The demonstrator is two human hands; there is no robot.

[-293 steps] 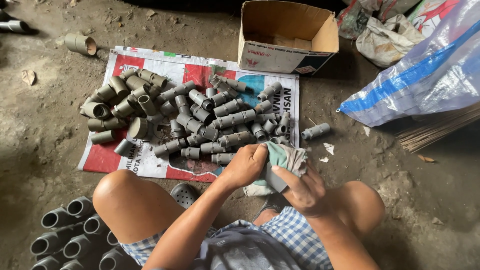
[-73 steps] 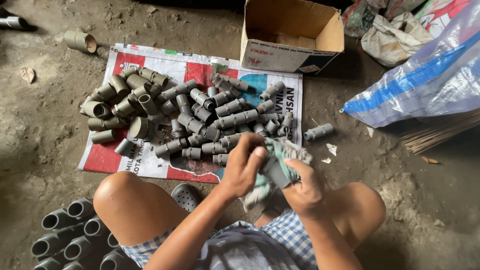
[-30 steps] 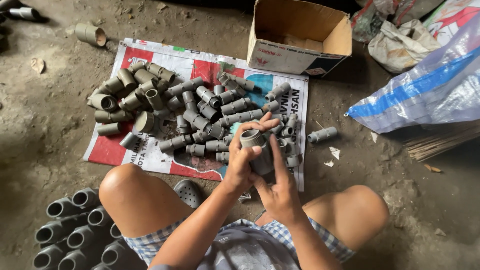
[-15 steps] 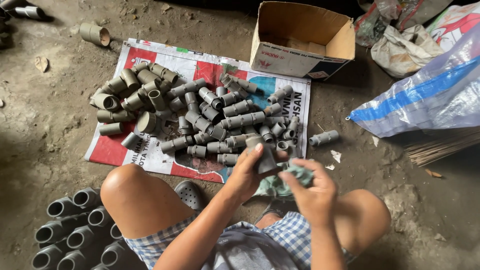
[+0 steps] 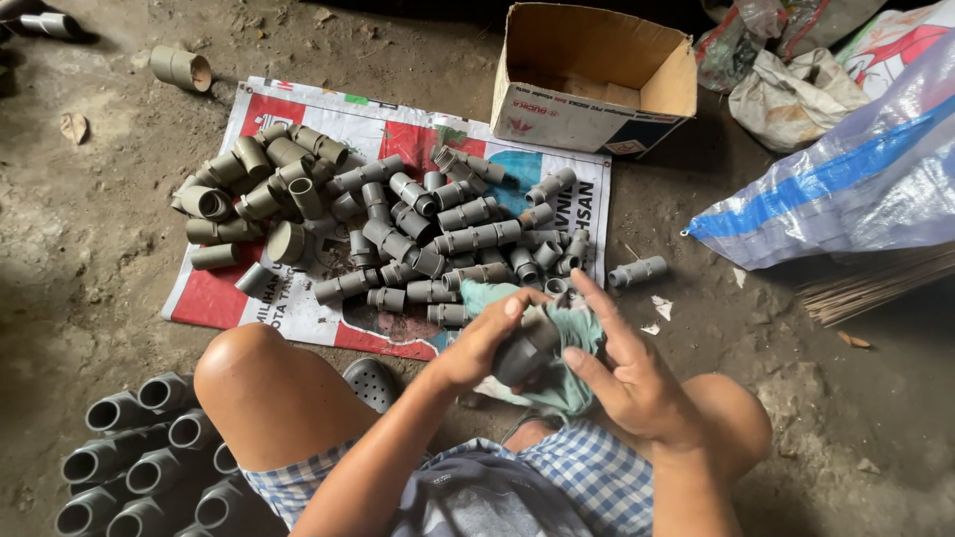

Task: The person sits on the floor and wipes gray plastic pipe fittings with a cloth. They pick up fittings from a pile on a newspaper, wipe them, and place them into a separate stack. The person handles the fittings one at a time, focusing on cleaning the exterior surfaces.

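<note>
Both hands [image 5: 557, 348] now wrap fitting [image 5: 525, 353] in cloth [image 5: 577, 333].

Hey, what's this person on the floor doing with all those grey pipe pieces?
A person squats on the dirt floor. Their left hand grips a grey plastic pipe fitting, and their right hand presses a greenish cloth against it. A heap of similar grey fittings lies on a spread newspaper, beside an open cardboard box.

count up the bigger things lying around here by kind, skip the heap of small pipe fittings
cardboard box: 1
sheet of newspaper: 1
green rag in the hands: 1
grey fitting in the left hand's grip: 1
blue and white plastic sack: 1
lone fitting right of the newspaper: 1
sandal: 1
total: 7
</note>
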